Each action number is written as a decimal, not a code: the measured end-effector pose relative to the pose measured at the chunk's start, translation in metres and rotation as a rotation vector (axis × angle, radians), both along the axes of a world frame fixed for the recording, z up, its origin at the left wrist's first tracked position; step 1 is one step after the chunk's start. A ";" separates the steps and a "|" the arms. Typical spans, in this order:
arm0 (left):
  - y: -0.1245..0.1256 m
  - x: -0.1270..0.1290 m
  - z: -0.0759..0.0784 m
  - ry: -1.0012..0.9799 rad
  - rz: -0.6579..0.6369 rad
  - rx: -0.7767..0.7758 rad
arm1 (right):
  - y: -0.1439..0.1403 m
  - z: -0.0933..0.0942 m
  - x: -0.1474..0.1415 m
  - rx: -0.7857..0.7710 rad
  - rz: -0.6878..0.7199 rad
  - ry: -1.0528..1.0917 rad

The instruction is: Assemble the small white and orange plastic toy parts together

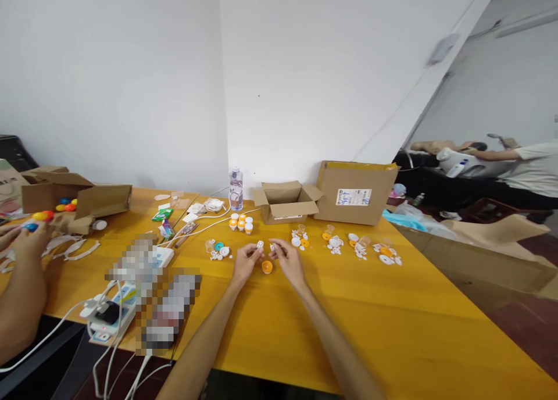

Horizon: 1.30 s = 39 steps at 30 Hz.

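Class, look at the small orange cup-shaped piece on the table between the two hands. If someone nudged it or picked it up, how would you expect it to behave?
The orange piece looks like small moulded plastic, so it is probably stiff and very light. It sits on the smooth yellow table, so a nudge would likely slide it. Its round shape suggests it could roll if tipped over. The left hand and right hand flank it closely.

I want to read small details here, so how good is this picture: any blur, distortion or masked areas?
Head view: even, soft lighting, no harsh glare on the yellow table; wide-angle stretch bends the edges and the forearms; a pixelated patch masks items at left; the small white parts at the left hand and right hand are too tiny to resolve; the top-right background is smeared.
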<state>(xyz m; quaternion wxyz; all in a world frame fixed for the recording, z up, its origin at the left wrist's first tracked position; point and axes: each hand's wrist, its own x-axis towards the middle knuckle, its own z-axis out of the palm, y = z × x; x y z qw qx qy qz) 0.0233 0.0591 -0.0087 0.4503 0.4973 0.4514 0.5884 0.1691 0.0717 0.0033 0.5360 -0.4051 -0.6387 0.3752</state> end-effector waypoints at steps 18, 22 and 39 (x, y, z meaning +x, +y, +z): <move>-0.002 0.004 0.002 0.070 -0.054 -0.010 | -0.007 -0.017 0.000 -0.051 -0.051 0.203; -0.003 0.005 0.000 0.097 -0.064 0.004 | -0.006 -0.018 0.002 0.054 -0.074 0.107; -0.006 0.007 0.000 0.296 -0.050 0.127 | -0.012 -0.013 0.005 0.389 -0.063 -0.128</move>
